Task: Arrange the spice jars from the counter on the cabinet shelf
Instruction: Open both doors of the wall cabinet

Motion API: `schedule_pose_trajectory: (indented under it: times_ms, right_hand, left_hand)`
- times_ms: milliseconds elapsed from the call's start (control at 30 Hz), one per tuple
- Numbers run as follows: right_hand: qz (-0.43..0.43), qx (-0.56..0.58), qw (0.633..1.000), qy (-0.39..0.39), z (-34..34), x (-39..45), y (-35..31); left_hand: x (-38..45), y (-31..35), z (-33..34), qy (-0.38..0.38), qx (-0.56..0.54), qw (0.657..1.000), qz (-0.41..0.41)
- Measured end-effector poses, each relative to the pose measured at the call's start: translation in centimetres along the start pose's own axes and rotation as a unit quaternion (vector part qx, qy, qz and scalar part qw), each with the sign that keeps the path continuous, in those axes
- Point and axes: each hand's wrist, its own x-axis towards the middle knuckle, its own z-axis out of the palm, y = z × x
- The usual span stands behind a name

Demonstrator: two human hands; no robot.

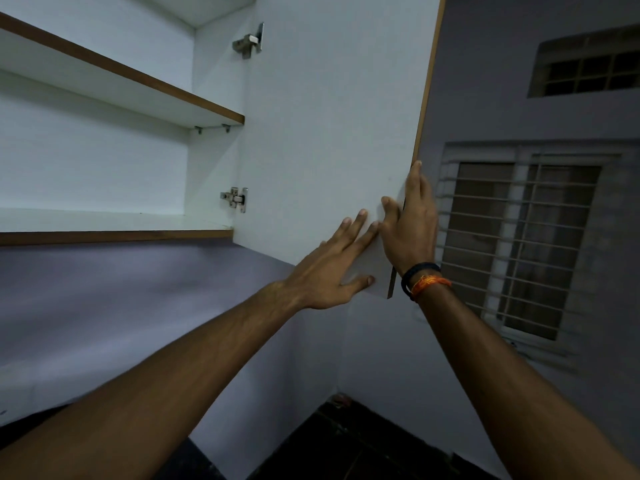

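Hands of yours are both on the open cabinet door (329, 133). Your left hand (332, 268) lies flat on its white inner face, fingers spread and straight. Your right hand (410, 223) holds the door's outer edge, thumb on the inner face, fingers behind. Left of your hands, the cabinet shelf (114, 233) shows no spice jars.

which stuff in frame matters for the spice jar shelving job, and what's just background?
Job:
cabinet door, swung open
left hand, flat on the door's inner face
right hand, fingers over the door's outer edge
lower shelf
upper shelf
No spice jars in view.

Background:
hinges
barred window
wall vent
wristbands
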Motion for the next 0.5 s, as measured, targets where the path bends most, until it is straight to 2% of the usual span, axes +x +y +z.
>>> schedule_pose_trajectory:
  times_ms: [167, 300, 500]
  right_hand:
    - [-0.021, -0.105, 0.994, -0.026, 0.9, 1.0, 3.4]
    - [-0.071, -0.274, 0.954, -0.101, 1.1, 1.0, 5.2]
    - [-0.134, -0.345, 0.918, -0.142, 1.6, 0.7, 6.7]
  left_hand:
    - [2.7, -1.1, 2.1, -0.037, 0.040, 0.998, -0.031]
    - [4.1, -2.2, 3.8, -0.081, 0.070, 0.993, -0.053]
    - [4.1, -3.3, 5.7, -0.052, 0.080, 0.995, -0.040]
